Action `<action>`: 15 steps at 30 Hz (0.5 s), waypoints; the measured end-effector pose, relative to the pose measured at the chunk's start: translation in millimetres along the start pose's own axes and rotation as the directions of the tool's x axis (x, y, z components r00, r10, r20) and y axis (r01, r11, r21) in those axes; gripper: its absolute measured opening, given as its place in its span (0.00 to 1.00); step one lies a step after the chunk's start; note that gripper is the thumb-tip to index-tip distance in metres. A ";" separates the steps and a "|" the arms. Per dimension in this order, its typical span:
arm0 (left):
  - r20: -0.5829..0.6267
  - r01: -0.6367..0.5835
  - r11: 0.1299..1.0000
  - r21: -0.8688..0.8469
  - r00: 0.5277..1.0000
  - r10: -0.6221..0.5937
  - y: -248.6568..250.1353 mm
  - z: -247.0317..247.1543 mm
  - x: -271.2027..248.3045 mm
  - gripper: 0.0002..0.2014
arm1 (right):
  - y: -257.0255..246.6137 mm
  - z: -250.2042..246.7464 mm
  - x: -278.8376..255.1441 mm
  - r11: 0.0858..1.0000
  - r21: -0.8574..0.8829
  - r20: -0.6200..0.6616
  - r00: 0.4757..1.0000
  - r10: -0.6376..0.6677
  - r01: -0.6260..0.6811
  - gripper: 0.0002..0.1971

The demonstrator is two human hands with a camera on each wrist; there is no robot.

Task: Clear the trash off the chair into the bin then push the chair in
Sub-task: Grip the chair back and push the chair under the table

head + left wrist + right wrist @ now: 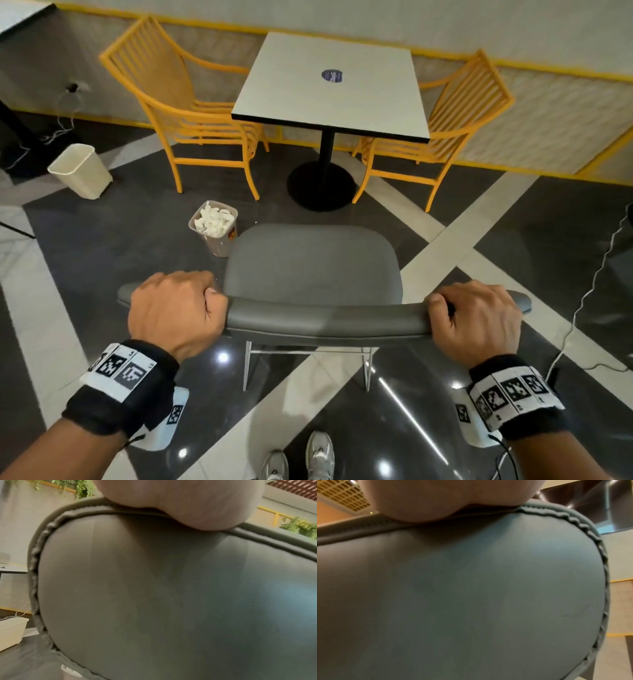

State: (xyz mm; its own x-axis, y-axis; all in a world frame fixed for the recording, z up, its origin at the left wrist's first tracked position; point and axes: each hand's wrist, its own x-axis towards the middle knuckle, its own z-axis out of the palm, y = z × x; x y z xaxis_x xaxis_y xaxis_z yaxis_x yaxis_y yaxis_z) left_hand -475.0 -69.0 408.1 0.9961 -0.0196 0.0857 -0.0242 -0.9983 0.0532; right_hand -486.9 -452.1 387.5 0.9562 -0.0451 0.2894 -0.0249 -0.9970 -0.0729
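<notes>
Your left hand (176, 310) grips the left end of the backrest of the grey padded chair with thin metal legs (313, 270), fingers curled over the top edge. Your right hand (478, 317) grips the right end in the same manner. In each wrist view only the heel of the hand (171, 501) (406, 500) shows, pressed on the piped seam of the backrest (154, 588) (453, 588); the fingers are hidden behind the padding.

Both wrists carry black bands with white square-code tags (120, 371). Small characters sit beside the codes, too small to read.

The chair stands at centre frame, its seat bare, facing the white square pedestal table (330, 85) in the upper centre and well apart from it. A round dark sticker (332, 75) lies on the tabletop; its text is illegible.

The small beige bin filled with crumpled white paper (214, 226) stands on the floor just beside the seat's front left corner. A red-orange mark on its side is partly hidden by the seat. A cream rectangular bin (82, 169) stands at the left, tilted.

Two yellow slatted metal armchairs (185, 109) (445, 120) flank the table. A white cable (589, 294) runs along the right edge. Two grey-white sneakers (301, 455) are cut off at the bottom.
</notes>
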 end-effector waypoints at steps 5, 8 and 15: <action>-0.003 0.048 0.999 0.008 0.999 -0.048 2.5 4.6 14.3 0.15 | 6.5 4.0 10.5 0.998 0.052 0.003 1.000 -0.020 0.020 0.18; -0.028 0.048 0.998 -0.044 0.998 -0.049 1.9 8.4 23.9 0.15 | 8.1 7.0 18.8 0.997 0.079 -0.006 1.000 -0.015 0.016 0.17; -0.073 0.062 0.996 -0.072 0.995 -0.067 2.0 13.6 59.2 0.15 | 4.6 14.1 49.6 0.996 0.085 0.002 1.000 -0.009 0.009 0.17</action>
State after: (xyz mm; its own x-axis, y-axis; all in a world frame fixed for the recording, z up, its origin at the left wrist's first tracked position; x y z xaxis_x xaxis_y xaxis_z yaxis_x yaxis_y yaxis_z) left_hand -414.9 -72.9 399.7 0.9867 0.0512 0.1541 0.0311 -0.9910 0.1298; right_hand -435.4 -458.1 388.0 0.9570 -0.0361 0.2877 0.0081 -0.9885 -0.1512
